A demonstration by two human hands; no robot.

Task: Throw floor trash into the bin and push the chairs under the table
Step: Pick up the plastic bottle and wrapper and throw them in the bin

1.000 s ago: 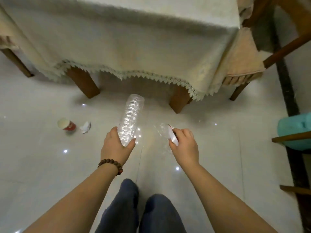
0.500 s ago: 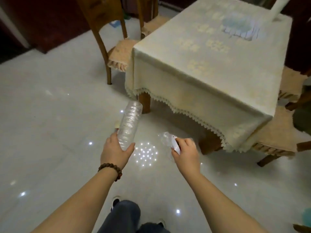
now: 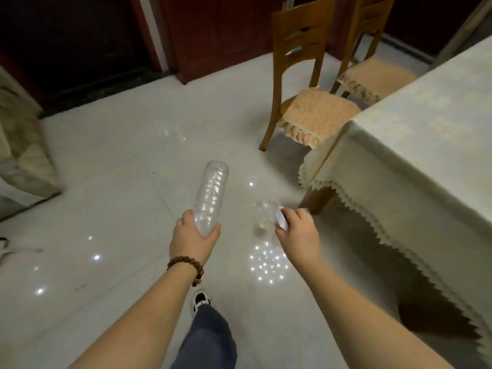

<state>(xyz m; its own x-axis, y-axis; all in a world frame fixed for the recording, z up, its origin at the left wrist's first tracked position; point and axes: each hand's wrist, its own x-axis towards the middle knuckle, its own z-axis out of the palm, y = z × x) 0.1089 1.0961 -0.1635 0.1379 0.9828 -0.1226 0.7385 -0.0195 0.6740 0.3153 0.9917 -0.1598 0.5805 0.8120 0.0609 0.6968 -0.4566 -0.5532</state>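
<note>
My left hand [image 3: 193,237] grips the neck end of an empty clear plastic bottle [image 3: 211,194], whose base points up and away from me. My right hand [image 3: 298,230] pinches a crumpled clear plastic wrapper [image 3: 262,215] with a small white piece at its edge. Both hands are held out in front of me above the glossy floor. Two wooden chairs with tan cushions, the near chair [image 3: 306,102] and the far chair [image 3: 372,70], stand pulled out from the table [image 3: 426,145], which wears a cream lace-edged cloth. No bin is in view.
A light fabric-covered piece of furniture [image 3: 24,155] sits at the left edge. Dark wooden doors and a red-brown frame [image 3: 170,35] line the back wall. My leg and shoe [image 3: 201,302] are on the white tile floor below my arms.
My view has turned left, away from the table front; the table now sits at the right and the doorway appears. The red cup and paper on the floor have left view. Both hands keep their holds.
</note>
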